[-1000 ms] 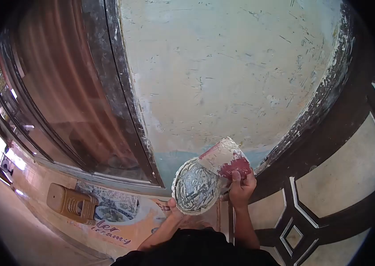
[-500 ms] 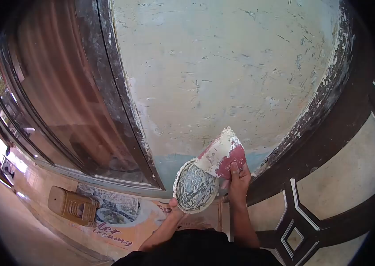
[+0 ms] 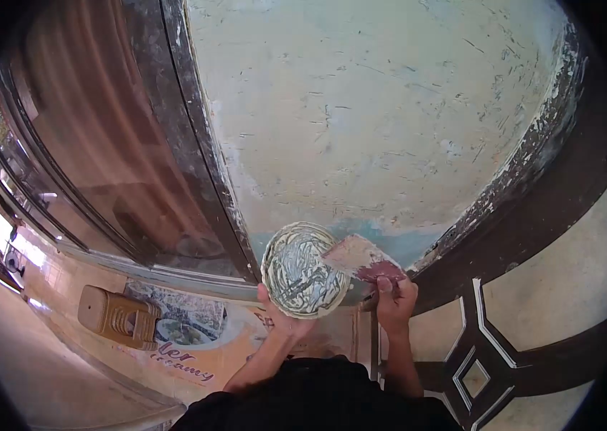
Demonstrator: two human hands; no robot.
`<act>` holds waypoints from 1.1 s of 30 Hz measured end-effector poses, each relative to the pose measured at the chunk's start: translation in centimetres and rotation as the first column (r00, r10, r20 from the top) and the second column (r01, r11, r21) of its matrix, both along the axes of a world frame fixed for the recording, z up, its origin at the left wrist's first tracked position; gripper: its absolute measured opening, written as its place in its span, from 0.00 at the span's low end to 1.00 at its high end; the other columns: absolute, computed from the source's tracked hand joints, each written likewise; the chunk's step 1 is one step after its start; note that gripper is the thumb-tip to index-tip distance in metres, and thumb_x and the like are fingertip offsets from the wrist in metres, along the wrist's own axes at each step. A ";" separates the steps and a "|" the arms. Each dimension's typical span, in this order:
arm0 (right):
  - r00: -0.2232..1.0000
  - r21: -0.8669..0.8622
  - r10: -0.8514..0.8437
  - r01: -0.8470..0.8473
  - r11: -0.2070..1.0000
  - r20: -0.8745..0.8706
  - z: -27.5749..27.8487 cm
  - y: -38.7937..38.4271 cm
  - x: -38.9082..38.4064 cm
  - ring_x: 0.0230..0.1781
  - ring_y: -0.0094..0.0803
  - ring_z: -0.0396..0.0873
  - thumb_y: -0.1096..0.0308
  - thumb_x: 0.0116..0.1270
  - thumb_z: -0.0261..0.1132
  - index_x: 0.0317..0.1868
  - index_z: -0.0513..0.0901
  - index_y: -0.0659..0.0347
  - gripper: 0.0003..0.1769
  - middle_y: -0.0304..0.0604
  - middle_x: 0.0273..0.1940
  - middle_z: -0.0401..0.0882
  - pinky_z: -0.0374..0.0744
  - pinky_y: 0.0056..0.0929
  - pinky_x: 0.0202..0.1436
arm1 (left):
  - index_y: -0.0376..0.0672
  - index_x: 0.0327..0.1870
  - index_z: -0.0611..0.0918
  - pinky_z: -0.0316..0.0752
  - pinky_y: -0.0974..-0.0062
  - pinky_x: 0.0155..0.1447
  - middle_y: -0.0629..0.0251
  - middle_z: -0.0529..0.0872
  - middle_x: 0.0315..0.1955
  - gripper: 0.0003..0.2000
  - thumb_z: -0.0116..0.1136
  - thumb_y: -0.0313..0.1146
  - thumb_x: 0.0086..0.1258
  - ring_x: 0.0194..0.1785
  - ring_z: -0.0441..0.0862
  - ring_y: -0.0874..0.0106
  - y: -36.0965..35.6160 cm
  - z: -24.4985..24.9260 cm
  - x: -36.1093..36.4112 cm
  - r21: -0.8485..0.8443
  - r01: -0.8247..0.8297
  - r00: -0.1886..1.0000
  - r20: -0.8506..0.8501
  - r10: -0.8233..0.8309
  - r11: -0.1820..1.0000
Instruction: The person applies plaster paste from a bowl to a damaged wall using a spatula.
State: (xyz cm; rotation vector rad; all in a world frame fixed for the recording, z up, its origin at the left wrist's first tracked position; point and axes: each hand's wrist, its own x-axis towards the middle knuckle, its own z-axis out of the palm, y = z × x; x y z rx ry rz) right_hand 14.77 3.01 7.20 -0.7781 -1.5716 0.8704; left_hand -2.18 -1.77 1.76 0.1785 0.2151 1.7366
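My left hand (image 3: pixel 285 322) holds a round lid-like plate (image 3: pixel 305 314) from below, its thumb at the left rim. Pale putty smeared with dark streaks covers the plate's face. In my right hand (image 3: pixel 397 303) is a dark red flat putty spreader (image 3: pixel 381 271), pinched between thumb and fingers. Putty coats much of its blade, and its left corner overlaps the plate's right side. Both tools are in front of the lower part of a pale, patchy wall (image 3: pixel 375 136) with many scratches and a bluish strip near its bottom.
A brown plastic stool (image 3: pixel 111 316) lies on the floor to the left, beside a printed sheet (image 3: pixel 195 373). Left of the wall is a dark-framed glass panel (image 3: pixel 117 144) with a curtain behind. A dark wooden frame with pale panels (image 3: pixel 547 280) stands on the right.
The plate has moved up and slightly left, turning more face-up. The spreader has tilted and swung lower, its corner now over the plate, with less thick putty showing on its blade.
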 end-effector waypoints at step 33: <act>0.905 -0.045 0.050 -0.034 0.998 0.422 4.1 2.2 2.4 0.20 0.25 0.72 0.71 0.64 0.62 0.44 0.80 0.65 0.10 0.48 0.26 0.81 0.73 0.27 0.29 | 0.40 0.70 0.60 0.69 0.54 0.66 0.52 0.69 0.64 0.49 0.50 0.72 0.57 0.64 0.70 0.56 -1.2 -0.1 -2.4 0.021 0.093 0.934 -0.349 -0.080 0.995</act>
